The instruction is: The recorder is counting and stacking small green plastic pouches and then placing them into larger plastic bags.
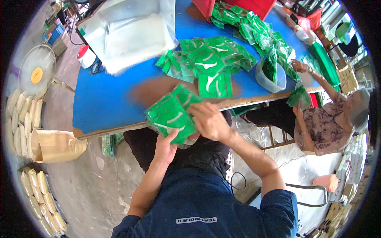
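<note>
My left hand [166, 146] grips a small stack of flat green packets [168, 115] in clear plastic, its thumb lying across their front. The packets bear a white curved mark and are held above my lap, just off the near table edge. My right hand [209, 120] is slightly blurred, with its fingers bent over the right side of the same packets. Beyond my hands, more green packets [214, 85] lie in an overlapping pile on the blue table [107, 105].
Clear plastic sheets or bags [133, 39] lie at the far left. A translucent tub [274, 84] holds green packets near the right edge. A red container [260, 7] stands behind. Seated at right, a co-worker [325, 127] handles a green packet. A paper bag [59, 146] stands at left.
</note>
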`<state>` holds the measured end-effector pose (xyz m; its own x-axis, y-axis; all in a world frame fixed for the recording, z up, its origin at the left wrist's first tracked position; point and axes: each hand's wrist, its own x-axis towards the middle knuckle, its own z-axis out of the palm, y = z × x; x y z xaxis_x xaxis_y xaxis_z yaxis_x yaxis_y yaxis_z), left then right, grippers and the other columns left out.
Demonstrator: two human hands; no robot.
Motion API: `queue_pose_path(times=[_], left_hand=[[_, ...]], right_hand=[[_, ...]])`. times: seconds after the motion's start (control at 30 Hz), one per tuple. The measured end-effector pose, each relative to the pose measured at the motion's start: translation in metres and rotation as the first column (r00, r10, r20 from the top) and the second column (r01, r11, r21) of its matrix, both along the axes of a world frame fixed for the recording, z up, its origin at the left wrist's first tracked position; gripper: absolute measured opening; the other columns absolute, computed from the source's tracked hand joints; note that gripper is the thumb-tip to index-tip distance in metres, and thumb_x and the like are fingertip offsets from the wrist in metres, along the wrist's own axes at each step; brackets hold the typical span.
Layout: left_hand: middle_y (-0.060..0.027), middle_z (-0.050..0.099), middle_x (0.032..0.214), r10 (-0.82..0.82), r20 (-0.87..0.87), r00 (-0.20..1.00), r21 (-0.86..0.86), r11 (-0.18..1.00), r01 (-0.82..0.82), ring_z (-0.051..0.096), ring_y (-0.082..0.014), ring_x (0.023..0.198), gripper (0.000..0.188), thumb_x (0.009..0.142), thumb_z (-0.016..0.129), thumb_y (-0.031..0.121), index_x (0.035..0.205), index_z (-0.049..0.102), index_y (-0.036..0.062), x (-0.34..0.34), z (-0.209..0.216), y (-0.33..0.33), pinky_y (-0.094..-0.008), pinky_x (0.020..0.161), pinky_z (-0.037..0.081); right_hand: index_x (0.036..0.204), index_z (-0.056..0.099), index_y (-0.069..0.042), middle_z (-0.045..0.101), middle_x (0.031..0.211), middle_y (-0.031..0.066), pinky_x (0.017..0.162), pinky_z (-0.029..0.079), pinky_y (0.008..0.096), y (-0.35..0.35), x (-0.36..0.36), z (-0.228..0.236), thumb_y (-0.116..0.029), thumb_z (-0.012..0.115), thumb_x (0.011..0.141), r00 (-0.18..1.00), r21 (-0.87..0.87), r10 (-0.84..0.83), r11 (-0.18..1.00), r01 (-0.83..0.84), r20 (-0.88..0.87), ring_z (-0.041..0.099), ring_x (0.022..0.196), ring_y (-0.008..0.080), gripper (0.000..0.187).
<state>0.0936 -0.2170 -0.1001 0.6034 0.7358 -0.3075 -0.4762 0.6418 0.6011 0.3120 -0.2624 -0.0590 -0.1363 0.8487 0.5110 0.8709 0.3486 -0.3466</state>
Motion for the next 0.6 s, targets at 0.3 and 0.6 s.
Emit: queue_pose_path(times=[0.3,0.6], left_hand=[[-0.0107,0.062,0.131,0.044,-0.041,0.998,0.078,0.996,-0.041,0.062,-0.0241,0.120,0.051,0.091,0.070,0.004,0.138,0.050,0.0013,-0.035,-0.005,0.004,-0.0414,0.103,0.051],[-0.0109,0.062,0.131,-0.038,-0.051,0.998,0.064,0.997,0.041,0.062,-0.0251,0.119,0.051,0.091,0.071,0.004,0.137,0.050,0.0013,-0.035,-0.004,0.007,-0.0415,0.100,0.052]], right_hand=[[0.118,0.060,-0.002,0.058,0.121,0.0178,0.090,0.048,0.0476,0.014,0.007,0.004,-0.011,0.063,0.082,0.979,-0.052,-0.103,0.992,0.114,0.178,0.057,0.111,0.0370,0.037],[0.132,0.055,-0.001,0.056,0.131,0.0231,0.103,0.042,0.0534,0.084,0.082,-0.003,-0.028,0.060,0.093,0.875,0.211,-0.416,0.905,0.370,0.249,0.053,0.121,0.0408,0.048]])
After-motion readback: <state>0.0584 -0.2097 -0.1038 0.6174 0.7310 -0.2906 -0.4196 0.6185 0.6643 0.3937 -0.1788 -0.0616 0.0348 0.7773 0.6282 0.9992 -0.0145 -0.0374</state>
